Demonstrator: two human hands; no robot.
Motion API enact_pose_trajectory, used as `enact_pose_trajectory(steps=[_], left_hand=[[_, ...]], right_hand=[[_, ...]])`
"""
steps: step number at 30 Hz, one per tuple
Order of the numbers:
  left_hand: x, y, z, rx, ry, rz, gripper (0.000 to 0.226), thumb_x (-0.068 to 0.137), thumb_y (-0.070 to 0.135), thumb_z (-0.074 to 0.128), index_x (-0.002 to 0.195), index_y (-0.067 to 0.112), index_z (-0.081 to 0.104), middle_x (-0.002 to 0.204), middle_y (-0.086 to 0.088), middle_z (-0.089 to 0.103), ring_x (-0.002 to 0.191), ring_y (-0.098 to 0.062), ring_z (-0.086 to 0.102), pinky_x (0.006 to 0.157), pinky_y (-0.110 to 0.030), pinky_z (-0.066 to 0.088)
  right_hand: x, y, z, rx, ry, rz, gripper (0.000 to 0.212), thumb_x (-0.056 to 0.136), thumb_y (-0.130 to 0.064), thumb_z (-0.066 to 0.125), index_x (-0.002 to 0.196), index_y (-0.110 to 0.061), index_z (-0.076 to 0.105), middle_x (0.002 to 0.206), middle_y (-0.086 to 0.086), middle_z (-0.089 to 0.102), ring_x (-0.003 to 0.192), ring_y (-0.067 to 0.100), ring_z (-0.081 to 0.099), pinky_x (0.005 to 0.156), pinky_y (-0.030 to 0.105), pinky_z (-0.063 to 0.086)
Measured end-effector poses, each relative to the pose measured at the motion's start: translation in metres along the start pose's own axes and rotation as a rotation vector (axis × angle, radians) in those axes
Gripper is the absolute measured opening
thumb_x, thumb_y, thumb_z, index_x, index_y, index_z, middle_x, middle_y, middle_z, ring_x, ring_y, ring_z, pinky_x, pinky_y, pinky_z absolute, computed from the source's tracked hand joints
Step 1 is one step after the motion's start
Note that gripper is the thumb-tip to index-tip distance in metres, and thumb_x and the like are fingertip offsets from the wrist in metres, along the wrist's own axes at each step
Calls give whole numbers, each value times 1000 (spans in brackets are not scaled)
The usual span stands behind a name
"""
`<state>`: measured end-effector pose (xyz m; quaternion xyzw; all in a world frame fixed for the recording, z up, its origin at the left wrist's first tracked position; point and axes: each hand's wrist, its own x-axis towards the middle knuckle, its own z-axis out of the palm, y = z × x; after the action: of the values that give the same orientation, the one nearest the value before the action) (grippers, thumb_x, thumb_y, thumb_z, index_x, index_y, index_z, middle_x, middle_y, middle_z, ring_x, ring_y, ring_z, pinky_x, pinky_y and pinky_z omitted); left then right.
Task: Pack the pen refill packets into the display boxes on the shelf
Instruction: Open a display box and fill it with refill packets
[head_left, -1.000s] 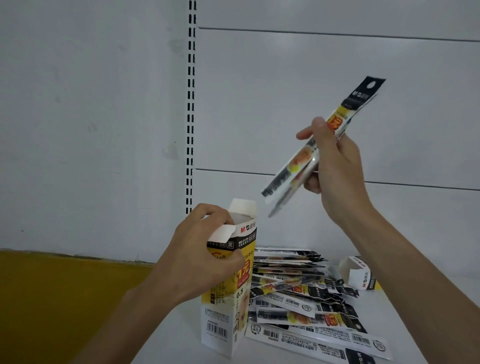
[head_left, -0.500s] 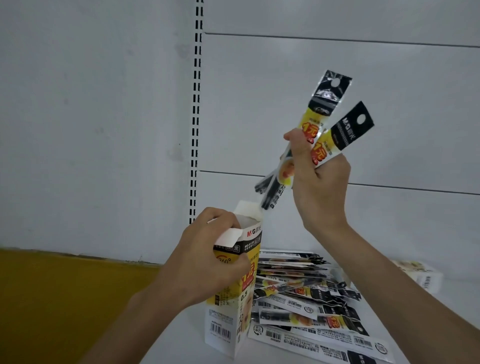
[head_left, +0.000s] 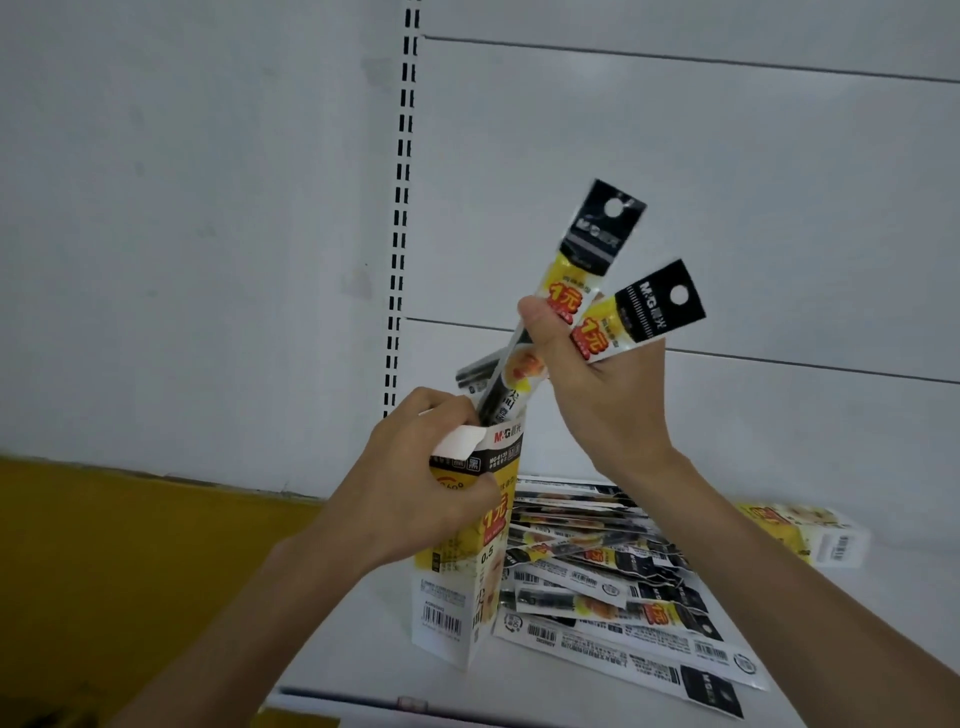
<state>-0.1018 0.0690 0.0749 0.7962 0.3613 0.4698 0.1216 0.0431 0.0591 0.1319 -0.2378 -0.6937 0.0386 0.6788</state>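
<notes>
My left hand grips a tall white and yellow display box that stands upright on the white shelf, its top flap held open. My right hand holds two long pen refill packets with black hang tabs fanned apart at the top. Their lower ends reach the box's open mouth, partly hidden behind my left fingers. A loose pile of pen refill packets lies flat on the shelf right of the box.
A second display box lies on its side at the far right of the shelf. A slotted upright runs up the white back panel. Yellow surface spreads at the lower left.
My right hand has turned the packets from a slant to nearly upright and lowered them until their tips meet the box's opening. The left hand keeps its hold on the box.
</notes>
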Motion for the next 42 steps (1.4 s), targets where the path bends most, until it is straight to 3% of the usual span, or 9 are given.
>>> enact_pose_trajectory(steps=[6,11,15,19,23,29,34,38,42], left_hand=[[-1,1,1,-17,6,15,30,69,23,68,76,42,46,99,14,49,86,1,51,67,-9,45],[0,-3,3,-3,-7,27,24,64,35,64,75,45,46,98,16,49,90,4,49,67,-7,44],[0,-3,1,15,-10,28,23,64,38,63,75,45,44,96,18,48,89,3,50,67,-6,44],[2,-3,1,62,-26,28,33,70,28,68,74,47,42,95,20,46,86,6,49,59,-4,41],[2,-1,0,43,-22,49,35,69,22,69,75,46,44,95,13,50,84,2,51,62,-5,42],[0,-1,2,-18,-34,8,38,72,24,67,87,48,41,105,9,54,87,-3,56,61,-12,48],[-2,5,4,-118,-21,-18,74,70,10,69,103,59,24,91,23,54,81,8,58,56,-8,49],[-3,2,5,-124,25,-41,94,70,8,69,107,68,6,86,25,51,77,9,58,56,-7,49],[-3,1,5,-110,13,-18,97,70,7,68,113,67,4,84,20,56,74,4,61,57,-8,49]], right_hand=[[12,1,-7,-162,2,205,40,89,-13,57,52,-14,43,41,-13,47,41,2,44,43,12,33],[26,-2,1,-266,-244,411,27,86,-15,51,62,-6,45,48,-5,39,41,5,32,41,13,27],[32,-2,4,-272,-356,359,27,90,-17,51,65,-6,46,56,3,40,52,12,38,52,25,34],[33,-1,2,-270,-452,226,35,93,-20,52,69,6,51,58,0,49,53,9,48,51,19,40],[18,14,7,-388,-748,404,28,91,-26,56,69,-9,55,63,-1,54,57,10,50,56,21,41],[22,18,-6,-85,-390,324,15,80,-19,70,90,-21,60,80,-6,64,69,7,56,61,21,45],[17,15,-9,-462,-684,370,4,78,-15,70,80,-15,66,78,-1,66,77,15,62,72,32,48],[10,4,-9,-447,-577,281,11,83,-23,66,94,-22,67,94,-4,66,80,11,64,71,22,49],[-7,5,0,-494,-676,234,29,95,-24,47,82,-9,68,74,5,69,75,21,64,76,39,48]])
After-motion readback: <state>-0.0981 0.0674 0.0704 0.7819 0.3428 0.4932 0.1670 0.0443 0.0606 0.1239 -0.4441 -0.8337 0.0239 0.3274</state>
